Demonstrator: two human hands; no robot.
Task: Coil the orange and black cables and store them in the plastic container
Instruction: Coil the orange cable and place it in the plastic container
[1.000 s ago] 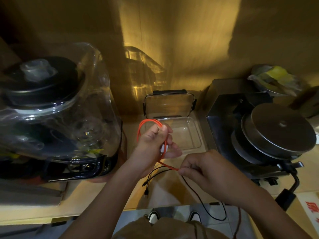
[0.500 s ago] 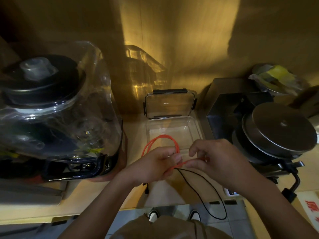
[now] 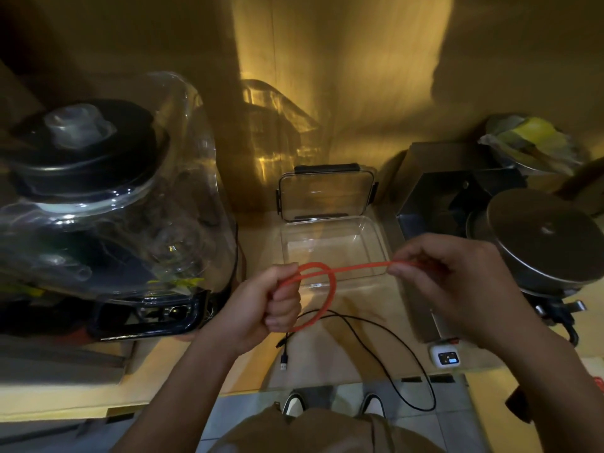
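Note:
My left hand point(image 3: 273, 304) is fisted around a loop of the orange cable point(image 3: 330, 282), which hangs in a ring to the right of the fist. A straight run of the same cable stretches right to my right hand point(image 3: 457, 273), which pinches it between thumb and fingers. Both hands hover just in front of the clear plastic container point(image 3: 372, 233), which stands open and holds nothing, its lid point(image 3: 327, 194) propped upright behind it. The black cable point(image 3: 376, 335) lies loose on the counter below my hands, its plug point(image 3: 284, 361) near the front edge and one loop hanging over it.
A large blender under a clear plastic cover point(image 3: 108, 207) fills the left side. A steel appliance with a round metal plate point(image 3: 542, 237) stands on the right. A small white device point(image 3: 446, 356) sits near the front edge. The wall is close behind the container.
My right hand has pulled away to the right, drawing the orange cable taut. My left hand has closed into a fist and the loop has swung down to its right.

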